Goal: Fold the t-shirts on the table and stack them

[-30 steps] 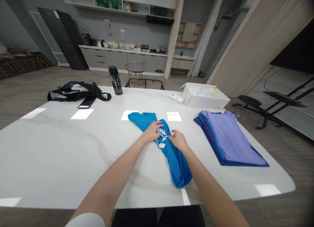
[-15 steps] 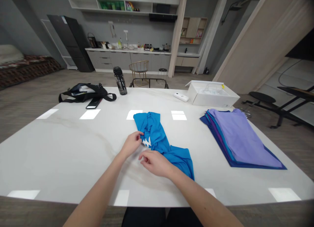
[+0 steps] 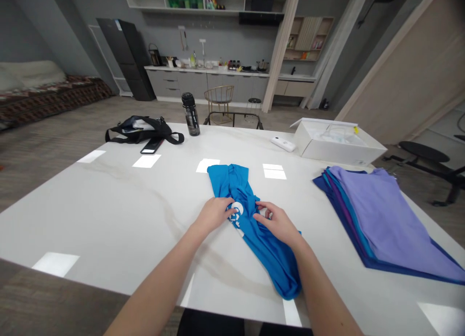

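A bunched blue T-shirt [image 3: 269, 246] with a white print lies lengthwise on the table, its lower end reaching toward the near edge. My left hand [image 3: 215, 213] is at its left side, fingers and thumb closed on the cloth beside the print. Across from it, my right hand [image 3: 279, 223] has bent fingers and thumb pinching the raised fabric on the right side. The forearm of that hand covers part of the shirt's right edge.
On the right of the white table [image 3: 127, 205] lies a stack of folded purple and blue clothes [image 3: 378, 210]. Behind it are an open white box [image 3: 327, 149] and a white device [image 3: 283, 144]. A black bottle [image 3: 191, 117], phone [image 3: 151, 146] and black bag [image 3: 145, 130] stand at the far left.
The shirt has been turned so more of its white print shows, and its lower end now extends closer to me. My right hand has moved up and right onto the cloth.
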`<state>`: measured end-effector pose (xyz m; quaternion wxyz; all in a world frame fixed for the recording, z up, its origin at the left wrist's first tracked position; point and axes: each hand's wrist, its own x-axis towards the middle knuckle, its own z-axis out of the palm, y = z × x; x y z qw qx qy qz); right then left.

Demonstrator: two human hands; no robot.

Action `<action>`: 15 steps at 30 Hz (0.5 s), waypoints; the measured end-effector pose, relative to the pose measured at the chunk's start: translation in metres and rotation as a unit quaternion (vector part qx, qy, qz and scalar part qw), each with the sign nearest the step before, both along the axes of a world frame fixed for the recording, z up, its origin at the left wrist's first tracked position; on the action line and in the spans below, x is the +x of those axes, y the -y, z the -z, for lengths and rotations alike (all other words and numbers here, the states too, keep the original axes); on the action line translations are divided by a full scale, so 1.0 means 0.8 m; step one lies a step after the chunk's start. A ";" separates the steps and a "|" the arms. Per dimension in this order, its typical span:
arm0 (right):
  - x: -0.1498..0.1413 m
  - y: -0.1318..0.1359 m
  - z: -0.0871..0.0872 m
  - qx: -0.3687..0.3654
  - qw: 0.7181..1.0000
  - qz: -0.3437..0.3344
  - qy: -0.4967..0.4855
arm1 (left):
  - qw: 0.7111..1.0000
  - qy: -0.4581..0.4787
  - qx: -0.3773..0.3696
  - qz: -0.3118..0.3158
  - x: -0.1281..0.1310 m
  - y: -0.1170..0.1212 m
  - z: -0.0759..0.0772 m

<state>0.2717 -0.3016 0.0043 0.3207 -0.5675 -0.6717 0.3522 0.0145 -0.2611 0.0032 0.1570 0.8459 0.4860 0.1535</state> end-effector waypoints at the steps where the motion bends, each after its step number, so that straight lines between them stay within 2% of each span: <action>1: -0.002 0.003 0.003 -0.001 1.000 -0.009 0.021 | 1.000 0.009 -0.010 0.005 0.000 0.002 -0.001; 5: -0.017 0.014 -0.003 0.017 0.998 -0.039 0.037 | 0.992 0.124 -0.021 -0.020 -0.004 0.007 -0.007; 7: -0.026 0.020 -0.013 0.061 0.997 -0.044 -0.006 | 0.971 0.226 -0.045 -0.066 -0.006 0.005 -0.008; 8: -0.031 0.023 -0.018 0.081 0.995 -0.046 -0.035 | 0.950 0.292 -0.069 -0.092 -0.006 0.003 -0.008; 9: -0.036 0.027 -0.023 0.093 0.992 -0.053 -0.065 | 0.918 0.365 -0.104 -0.114 -0.006 0.001 -0.009; 11: -0.047 0.036 -0.030 0.089 0.986 -0.085 -0.114 | 0.827 0.506 -0.198 -0.145 -0.007 -0.005 -0.009; 13: -0.056 0.045 -0.033 0.046 0.977 -0.154 -0.140 | 0.725 0.611 -0.269 -0.171 -0.011 -0.013 -0.009; 15: -0.062 0.052 -0.032 -0.016 0.964 -0.221 -0.146 | 0.645 0.669 -0.291 -0.227 -0.021 -0.022 -0.008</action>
